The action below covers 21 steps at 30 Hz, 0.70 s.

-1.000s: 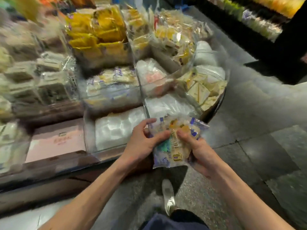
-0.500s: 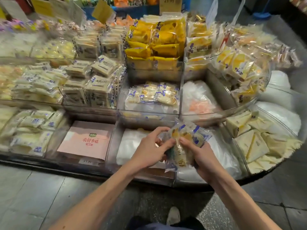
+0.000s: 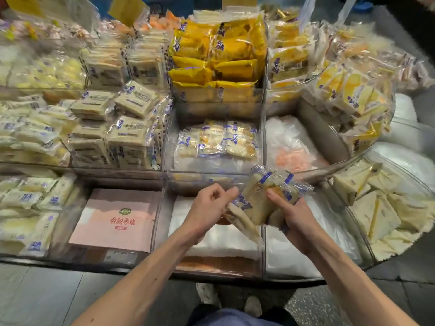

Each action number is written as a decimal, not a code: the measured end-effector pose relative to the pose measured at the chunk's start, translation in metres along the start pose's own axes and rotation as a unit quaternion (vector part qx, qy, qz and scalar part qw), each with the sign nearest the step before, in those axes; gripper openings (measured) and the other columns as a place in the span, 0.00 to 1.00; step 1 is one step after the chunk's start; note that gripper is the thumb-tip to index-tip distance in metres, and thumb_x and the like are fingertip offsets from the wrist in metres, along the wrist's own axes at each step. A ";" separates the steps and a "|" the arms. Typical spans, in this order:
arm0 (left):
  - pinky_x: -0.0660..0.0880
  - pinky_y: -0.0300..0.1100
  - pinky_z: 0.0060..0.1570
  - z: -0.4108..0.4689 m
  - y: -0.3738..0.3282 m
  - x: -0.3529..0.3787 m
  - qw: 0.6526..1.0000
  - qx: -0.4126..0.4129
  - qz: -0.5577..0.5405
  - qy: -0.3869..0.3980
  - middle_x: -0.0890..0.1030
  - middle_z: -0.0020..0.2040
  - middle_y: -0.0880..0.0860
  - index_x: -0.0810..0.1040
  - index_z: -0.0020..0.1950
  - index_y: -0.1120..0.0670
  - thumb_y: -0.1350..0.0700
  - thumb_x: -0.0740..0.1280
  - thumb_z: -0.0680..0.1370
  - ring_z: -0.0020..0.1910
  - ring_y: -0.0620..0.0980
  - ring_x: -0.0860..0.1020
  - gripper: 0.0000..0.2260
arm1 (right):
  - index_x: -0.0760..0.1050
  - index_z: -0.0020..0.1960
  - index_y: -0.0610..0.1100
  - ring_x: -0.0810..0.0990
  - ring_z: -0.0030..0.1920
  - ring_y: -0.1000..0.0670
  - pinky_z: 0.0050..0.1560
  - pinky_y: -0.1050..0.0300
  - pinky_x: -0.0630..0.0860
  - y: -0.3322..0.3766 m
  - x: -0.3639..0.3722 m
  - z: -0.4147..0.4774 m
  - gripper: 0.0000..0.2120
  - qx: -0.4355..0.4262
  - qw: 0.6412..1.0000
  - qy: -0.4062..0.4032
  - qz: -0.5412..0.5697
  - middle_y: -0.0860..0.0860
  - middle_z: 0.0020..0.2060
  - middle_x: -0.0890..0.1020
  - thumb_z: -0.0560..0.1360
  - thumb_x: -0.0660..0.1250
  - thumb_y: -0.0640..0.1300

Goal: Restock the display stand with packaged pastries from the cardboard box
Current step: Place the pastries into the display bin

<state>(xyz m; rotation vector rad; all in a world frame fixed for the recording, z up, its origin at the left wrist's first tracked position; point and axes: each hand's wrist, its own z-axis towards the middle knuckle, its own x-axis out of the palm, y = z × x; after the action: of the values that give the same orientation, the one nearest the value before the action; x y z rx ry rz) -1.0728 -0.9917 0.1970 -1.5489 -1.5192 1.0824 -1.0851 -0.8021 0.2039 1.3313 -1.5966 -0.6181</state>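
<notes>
Both hands hold a small bundle of clear-wrapped pastries (image 3: 263, 198) with blue print, over the front row of the display stand (image 3: 164, 272). My right hand (image 3: 290, 214) grips the bundle from the right, thumb on top. My left hand (image 3: 207, 208) pinches its left lower end with curled fingers. One packet hangs down between the hands. Just beyond, a clear middle bin (image 3: 216, 143) holds a few similar blue-printed packets on white plastic. No cardboard box is in view.
Clear acrylic bins hold yellow packs (image 3: 219, 57), square sandwich cakes (image 3: 122, 128) and triangular cakes (image 3: 376, 201). A pink box (image 3: 113, 220) lies in a front bin. White plastic (image 3: 211, 236) lines the bins under my hands. My shoes (image 3: 253, 307) stand on grey floor tiles.
My view swung left and up, from the stand's right end to facing it. The bundle has risen slightly toward the bins, and its packets have fanned apart between my hands.
</notes>
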 end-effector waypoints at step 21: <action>0.76 0.28 0.40 0.167 -0.046 -0.010 0.964 0.173 0.186 0.073 0.78 0.57 0.50 0.80 0.58 0.53 0.67 0.68 0.77 0.49 0.37 0.75 0.13 | 0.84 0.51 0.46 0.86 0.51 0.48 0.43 0.49 0.83 0.033 -0.023 0.026 0.22 -0.044 0.988 -0.138 0.050 0.47 0.50 0.87 0.58 0.81 0.52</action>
<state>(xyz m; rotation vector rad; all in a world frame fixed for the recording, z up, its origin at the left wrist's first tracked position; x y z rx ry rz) -1.2434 -1.0108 0.1725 -1.6541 -0.8985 1.3282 -1.1248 -0.7761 0.2127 1.1296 -1.8230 -0.8307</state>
